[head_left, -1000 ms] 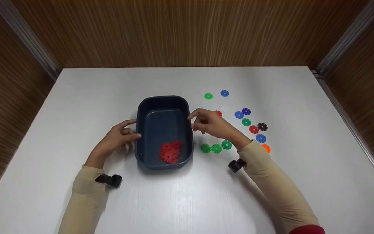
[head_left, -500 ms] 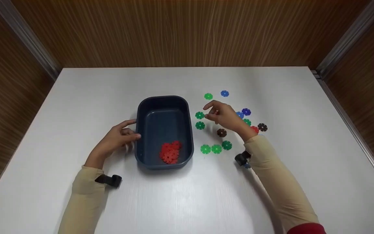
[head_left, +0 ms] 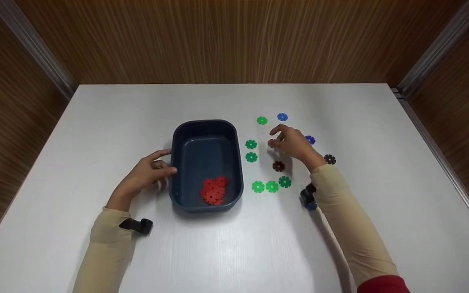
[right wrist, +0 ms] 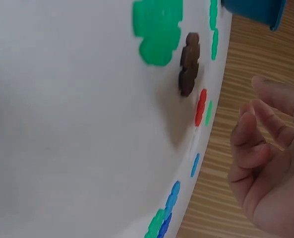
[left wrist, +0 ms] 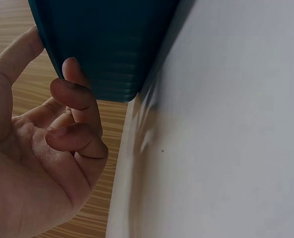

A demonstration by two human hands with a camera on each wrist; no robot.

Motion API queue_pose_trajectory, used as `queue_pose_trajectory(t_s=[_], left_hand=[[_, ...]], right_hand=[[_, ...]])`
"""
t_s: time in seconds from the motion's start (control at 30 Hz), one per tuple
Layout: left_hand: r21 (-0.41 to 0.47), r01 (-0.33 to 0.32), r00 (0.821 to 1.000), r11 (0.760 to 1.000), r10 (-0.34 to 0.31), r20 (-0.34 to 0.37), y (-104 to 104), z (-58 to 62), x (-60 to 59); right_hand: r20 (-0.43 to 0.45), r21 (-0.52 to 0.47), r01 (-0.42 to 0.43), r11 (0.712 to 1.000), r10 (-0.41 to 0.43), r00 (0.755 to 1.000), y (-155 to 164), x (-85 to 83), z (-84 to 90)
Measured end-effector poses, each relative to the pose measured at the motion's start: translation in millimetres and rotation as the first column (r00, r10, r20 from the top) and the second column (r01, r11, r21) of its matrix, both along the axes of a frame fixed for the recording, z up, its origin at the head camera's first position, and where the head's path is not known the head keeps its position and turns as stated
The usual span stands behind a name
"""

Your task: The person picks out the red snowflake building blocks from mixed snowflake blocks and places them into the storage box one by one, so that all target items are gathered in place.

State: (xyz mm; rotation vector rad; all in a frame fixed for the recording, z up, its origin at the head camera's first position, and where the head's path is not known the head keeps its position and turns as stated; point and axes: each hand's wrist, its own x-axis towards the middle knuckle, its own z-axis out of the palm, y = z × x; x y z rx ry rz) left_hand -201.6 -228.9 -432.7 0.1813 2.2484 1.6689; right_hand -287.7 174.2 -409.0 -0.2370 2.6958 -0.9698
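Note:
A dark blue plastic bin stands on the white table, with a pile of red flower-shaped discs in its near end. My left hand holds the bin's left side, thumb at the rim and fingers against the outer wall. To the right of the bin, my right hand hovers with loosely bent fingers and nothing between them. Partly hidden behind its fingertips is a red disc; in the right wrist view that red disc lies on the table. A brown disc lies just nearer.
Two dark green discs lie beside the bin's right wall, and several green ones line up nearer. Farther back are a light green disc and a blue one. My right forearm partly covers other discs, near a black one.
My right hand has moved from the bin's right rim rightward over the scattered discs, uncovering the dark green and brown ones. The left hand and the bin have stayed put.

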Motion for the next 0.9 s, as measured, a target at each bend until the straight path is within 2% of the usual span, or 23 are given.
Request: queue_pose_trajectory(t_s=[0.17, 0.37, 0.73, 0.9], left_hand=[[-0.014, 0.003, 1.000, 1.000, -0.003, -0.001, 0.0, 0.2, 0.7], [-0.031, 0.006, 1.000, 1.000, -0.006, 0.002, 1.2, 1.5, 1.1], [-0.039, 0.002, 1.000, 0.999, -0.002, -0.006, 4.5, 1.0, 1.1], [-0.028, 0.003, 1.000, 1.000, -0.003, -0.010, 5.1, 0.3, 0.8]], right_hand=[[0.052, 0.072, -0.028, 0.997, 0.024, 0.998, 5.2, -4.7, -1.9], [0.069, 0.152, -0.093, 0.984, 0.083, 0.994, 13.3, -8.9, -5.8], [0.140, 0.218, -0.087, 0.972, 0.057, 0.988, 16.3, -10.2, -5.8], [0.153, 0.217, -0.067, 0.974, 0.034, 0.988, 15.8, -9.5, -6.7]])
